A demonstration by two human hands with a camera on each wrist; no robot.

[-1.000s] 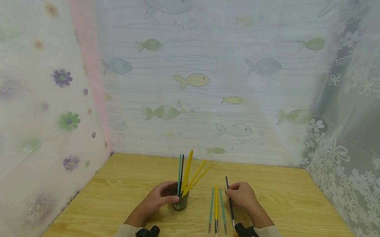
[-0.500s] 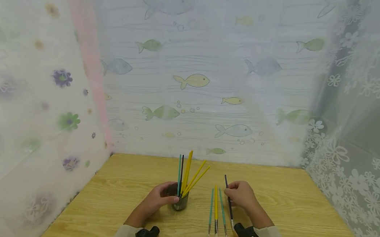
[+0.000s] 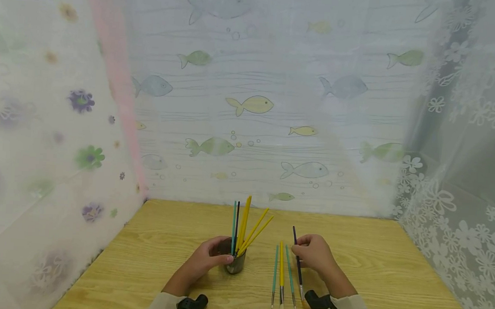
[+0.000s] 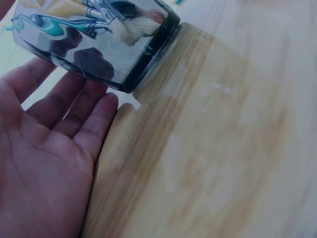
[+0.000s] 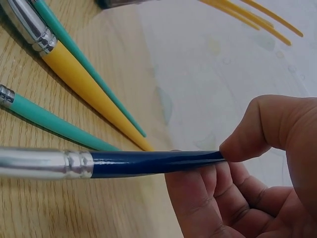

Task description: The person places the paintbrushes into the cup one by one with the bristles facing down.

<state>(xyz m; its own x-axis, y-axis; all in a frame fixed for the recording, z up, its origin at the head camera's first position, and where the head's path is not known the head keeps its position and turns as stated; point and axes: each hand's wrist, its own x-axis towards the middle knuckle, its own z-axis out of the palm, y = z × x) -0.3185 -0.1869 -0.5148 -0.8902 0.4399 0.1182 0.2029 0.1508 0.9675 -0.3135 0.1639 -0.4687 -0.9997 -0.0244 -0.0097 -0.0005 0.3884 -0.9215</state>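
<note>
My right hand [image 3: 315, 254] pinches a glossy, tapering blue brush [image 5: 129, 164] with a silvery ferrule [image 5: 34, 162]; my left hand [image 3: 204, 259] curls round a smooth see-through cup [image 3: 235, 267], pale bristles [image 4: 125, 31] inside.

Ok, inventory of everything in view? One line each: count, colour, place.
Tinted see-through cup: one, grey, on the table
Thin-handled brush: one, teal, in the cup
Slim-handled brush: one, dark, in the cup
Long-handled brushes: at least three, yellow, in the cup
Slender brushes: two, teal, on the table
Thick brush: one, yellow, between them
Metal-ferruled brush: one, dark blue, in the right hand
Wood-grain table: one, yellow-brown, below
Fish-print sheet: one, whitish, behind
Flower-print sheets: two, whitish, both sides
Wrist mounts: two, black, at the sleeves
Sleeves: two, beige, one per arm
Left hand: one, holding the cup
Right hand: one, pinching the blue brush
</note>
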